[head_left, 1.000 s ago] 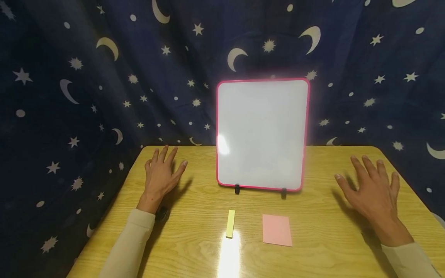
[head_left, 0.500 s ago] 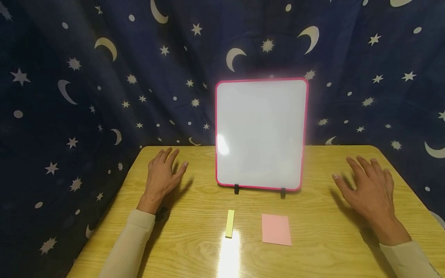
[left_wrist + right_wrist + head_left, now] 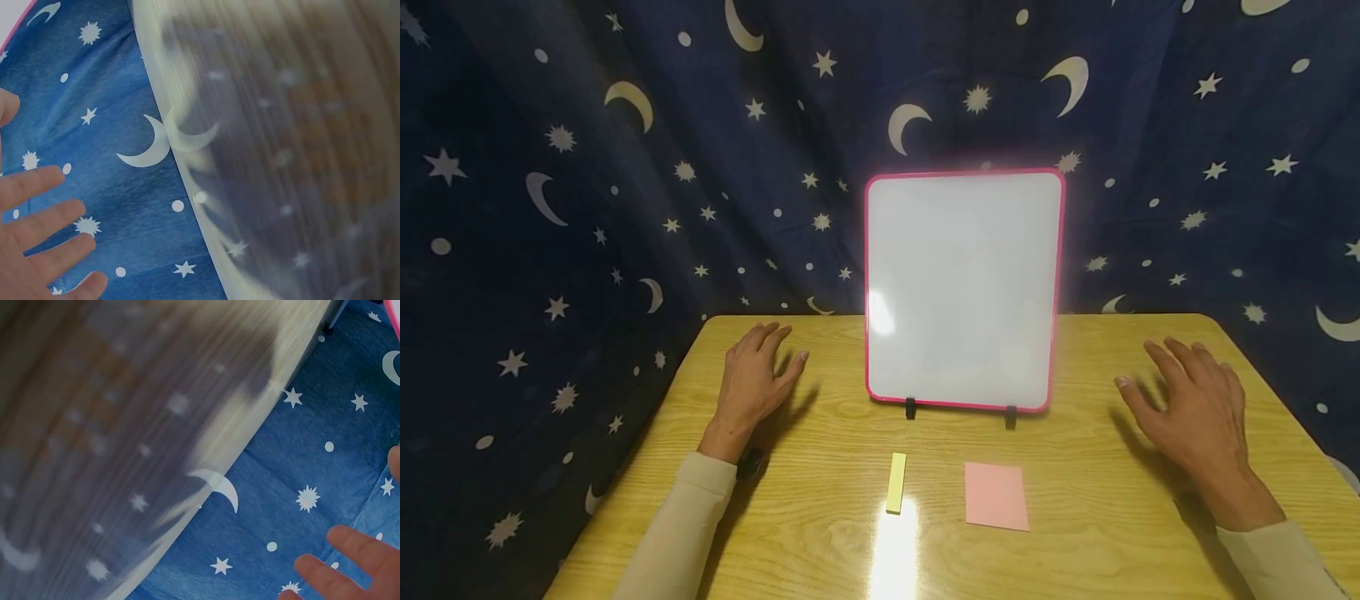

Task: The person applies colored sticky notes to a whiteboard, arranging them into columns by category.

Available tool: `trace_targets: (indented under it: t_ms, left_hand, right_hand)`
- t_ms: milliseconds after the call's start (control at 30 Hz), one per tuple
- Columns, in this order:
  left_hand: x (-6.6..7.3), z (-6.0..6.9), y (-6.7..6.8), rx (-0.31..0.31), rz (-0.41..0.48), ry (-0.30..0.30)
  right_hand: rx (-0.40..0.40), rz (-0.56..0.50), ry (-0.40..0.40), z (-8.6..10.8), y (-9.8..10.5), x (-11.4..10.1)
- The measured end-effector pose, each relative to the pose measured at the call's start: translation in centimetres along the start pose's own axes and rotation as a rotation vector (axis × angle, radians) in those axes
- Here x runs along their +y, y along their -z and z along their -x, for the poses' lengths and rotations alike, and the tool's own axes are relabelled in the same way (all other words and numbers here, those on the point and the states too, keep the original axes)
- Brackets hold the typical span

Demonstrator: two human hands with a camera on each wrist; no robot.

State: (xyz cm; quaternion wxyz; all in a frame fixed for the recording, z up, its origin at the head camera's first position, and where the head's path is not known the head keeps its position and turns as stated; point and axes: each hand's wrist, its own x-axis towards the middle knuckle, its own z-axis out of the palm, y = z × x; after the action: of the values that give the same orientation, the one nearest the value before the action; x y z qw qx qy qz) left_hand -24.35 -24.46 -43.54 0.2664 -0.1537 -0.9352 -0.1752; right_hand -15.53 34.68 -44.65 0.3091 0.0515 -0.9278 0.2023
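Note:
My left hand (image 3: 750, 385) hovers over the left part of the wooden table, fingers loosely bent, holding nothing. On the other side my right hand (image 3: 1197, 412) is held over the table with its fingers spread and relaxed, also holding nothing. Between them, nearer the front, lie a narrow yellow sticky-note pad (image 3: 896, 483) and a square pink sticky note or pad (image 3: 996, 497); neither hand touches them. The left wrist view shows the fingers (image 3: 47, 234) apart, and the right wrist view catches only some fingers (image 3: 350, 562).
A whiteboard (image 3: 962, 287) with a pink frame stands upright at the table's back, on a stand with two black feet (image 3: 911, 408). Dark blue cloth (image 3: 760, 167) with moons and stars hangs behind and to the left. Light glares off the table (image 3: 805, 533) near the front.
Fingers of both hands have curled slightly more. My right hand has drifted a little to the left. The pads and the whiteboard lie and stand as before.

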Motion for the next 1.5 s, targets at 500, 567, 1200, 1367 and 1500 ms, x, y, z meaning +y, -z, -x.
trace_targets:
  t_ms: [500,567,1200,1367,1500]
  left_hand:
    - [1.1,-0.5,0.3,0.051,0.038,-0.086]
    - [1.4,-0.5,0.3,0.052,0.045,-0.089]
    - [3.7,-0.4,0.7,0.036,0.080,-0.162]
    - [4.4,-0.3,0.7,0.021,0.083,-0.171]
    - [4.9,-0.2,0.8,0.008,0.092,-0.172]
  right_hand:
    - [0.054,-0.032,0.059,-0.4,-0.1,-0.7]
    - [0.056,-0.041,0.068,-0.5,-0.1,-1.0]
    - [0.075,-0.106,0.170,-0.6,0.0,-3.7]
    - [0.066,-0.129,0.185,-0.5,-0.1,-4.4]
    - [0.060,-0.136,0.198,-0.4,-0.1,-4.9]
